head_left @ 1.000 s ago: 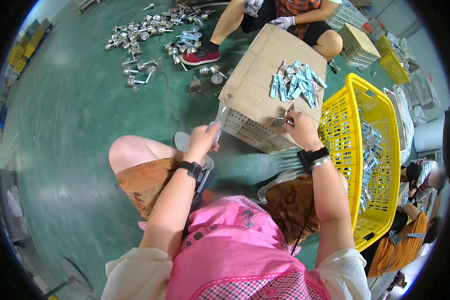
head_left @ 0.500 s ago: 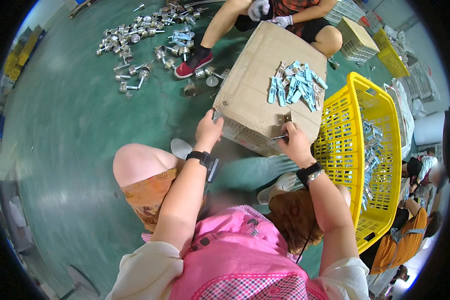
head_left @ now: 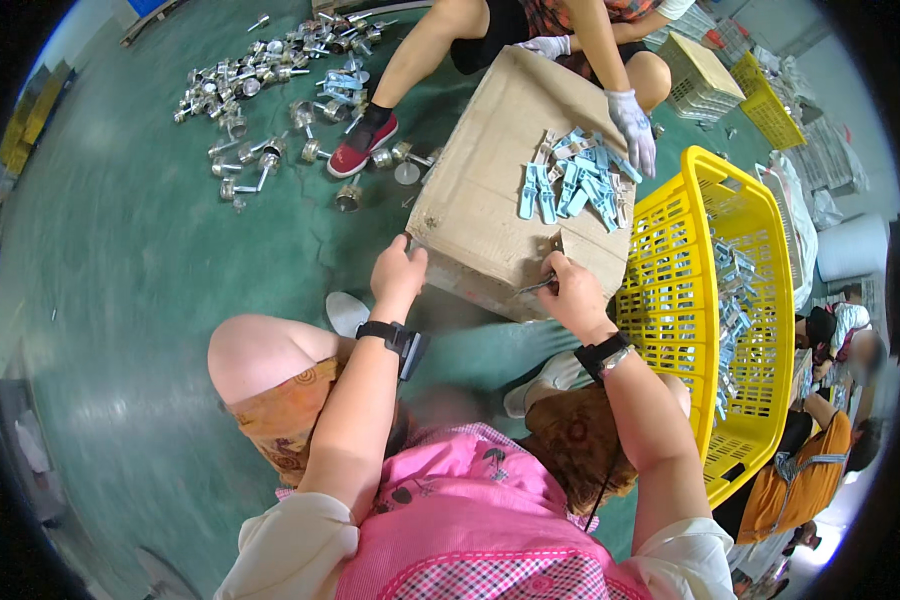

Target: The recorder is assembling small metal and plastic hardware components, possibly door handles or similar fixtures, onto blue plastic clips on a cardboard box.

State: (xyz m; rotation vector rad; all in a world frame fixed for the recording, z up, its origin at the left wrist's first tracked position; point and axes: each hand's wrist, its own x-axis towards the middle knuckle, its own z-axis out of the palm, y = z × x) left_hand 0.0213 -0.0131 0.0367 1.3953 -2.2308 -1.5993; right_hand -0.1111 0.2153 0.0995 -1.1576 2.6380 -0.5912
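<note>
At the near-left corner of an upturned cardboard box [head_left: 470, 190], my left hand [head_left: 399, 275] is closed, its fingertips against the corner; anything within them is too small to make out. My right hand [head_left: 575, 298] pinches a small thin metal piece [head_left: 536, 287] over the box's near edge. Just beyond those fingers stands a small brown metal bracket [head_left: 557, 243], which the fingertips partly hide. Farther up the box top lies a pile of light-blue and bare-metal clip-like parts [head_left: 580, 180].
A yellow basket [head_left: 670, 290] holding similar parts stands close at my right. Across the box sits a co-worker whose gloved hand [head_left: 632, 130] hangs beside the pile. Metal parts with round cups and stems [head_left: 245, 80] cover the floor at far left. Other people sit at far right.
The co-worker's gloved hand has come down to the right side of the pile. The whole view has shifted slightly; my hands keep nearly the same places at the box's near edge.
</note>
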